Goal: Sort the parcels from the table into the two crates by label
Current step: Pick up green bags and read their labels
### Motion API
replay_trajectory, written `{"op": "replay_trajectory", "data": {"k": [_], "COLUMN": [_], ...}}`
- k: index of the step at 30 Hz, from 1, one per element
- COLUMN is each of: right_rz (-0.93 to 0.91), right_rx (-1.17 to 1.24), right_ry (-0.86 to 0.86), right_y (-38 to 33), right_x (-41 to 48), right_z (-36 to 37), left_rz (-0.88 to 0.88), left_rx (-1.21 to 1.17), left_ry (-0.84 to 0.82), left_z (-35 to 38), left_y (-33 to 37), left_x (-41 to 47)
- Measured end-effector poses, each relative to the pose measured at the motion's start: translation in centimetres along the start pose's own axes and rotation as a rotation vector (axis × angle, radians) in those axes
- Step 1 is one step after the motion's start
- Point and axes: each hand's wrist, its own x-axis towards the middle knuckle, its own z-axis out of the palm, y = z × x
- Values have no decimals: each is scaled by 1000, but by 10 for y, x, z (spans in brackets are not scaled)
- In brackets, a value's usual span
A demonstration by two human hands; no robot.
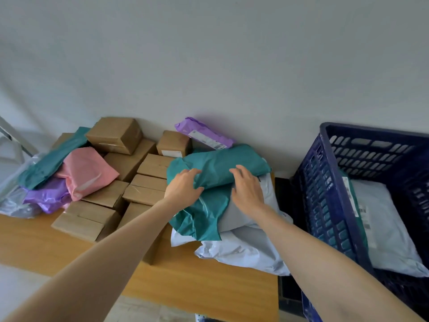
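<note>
Both hands rest on a teal mailer bag (216, 168) lying atop pale bags at the table's (197, 282) right end. The left hand (183, 188) curls its fingers into a fold, gripping it; the right hand (247, 190) lies loosely spread, fingertips touching (not clenched). The navy crate (329, 194) stands right.

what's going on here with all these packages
A person is sorting parcels off a wooden table. Both hands are on a teal plastic mailer bag that lies on top of pale grey mailer bags: the left hand grips its folded edge and the right hand rests on it. Brown cardboard boxes and pink and purple mailers wait behind. A dark blue plastic crate to the right already holds parcels.
</note>
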Motion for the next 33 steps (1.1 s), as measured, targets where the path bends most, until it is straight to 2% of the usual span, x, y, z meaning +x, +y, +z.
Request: {"op": "replay_trajectory", "data": {"k": [9, 15, 22, 26, 33], "right_rz": [13, -13, -77, -87, -100], "right_rx": [-102, -158, -125, -106, -135], "right_ry": [-27, 50, 128, 192, 204], "right_y": [24, 24, 17, 10, -18], "right_x": [35, 48, 50, 49, 44], "right_z": [23, 30, 17, 4, -18], "left_rz": [82, 98, 125, 153, 271], "left_rx": [100, 74, 108, 112, 104], "left_ry": [-93, -36, -120, -96, -44], "left_z": [25, 32, 17, 6, -24], "left_y": [0, 3, 5, 6, 0], "left_x": [50, 64, 68, 71, 73]}}
